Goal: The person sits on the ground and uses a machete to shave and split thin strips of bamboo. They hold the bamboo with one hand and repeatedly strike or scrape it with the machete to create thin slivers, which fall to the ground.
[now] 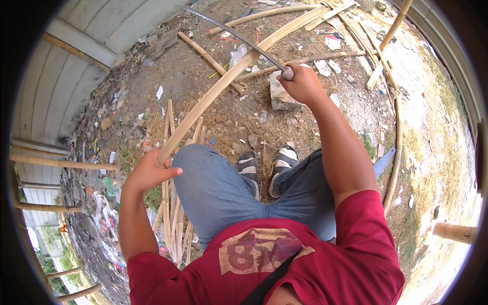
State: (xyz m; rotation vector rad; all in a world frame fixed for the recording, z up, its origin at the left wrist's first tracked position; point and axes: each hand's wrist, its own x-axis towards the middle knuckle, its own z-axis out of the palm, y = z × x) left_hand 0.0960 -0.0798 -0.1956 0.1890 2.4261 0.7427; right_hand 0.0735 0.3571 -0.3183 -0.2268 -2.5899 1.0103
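My left hand (151, 171) is closed round the near end of a long split bamboo strip (209, 98), beside my left knee. From there the strip slants up and away to the far right. My right hand (303, 84) grips the handle of a machete (229, 32), its long dark blade pointing to the far left. The blade crosses the strip near its middle; whether it touches or only passes above, I cannot tell. Beneath my right hand sits a pale concrete block (283, 95) on the ground.
Several thin bamboo strips (173, 223) lie beside my left leg. Bamboo poles (211, 62) lie ahead, and a long curved one (397, 147) runs along the right. A saw blade (385, 161) shows by my right arm. Litter covers the ground toward the concrete wall (51, 96) at left.
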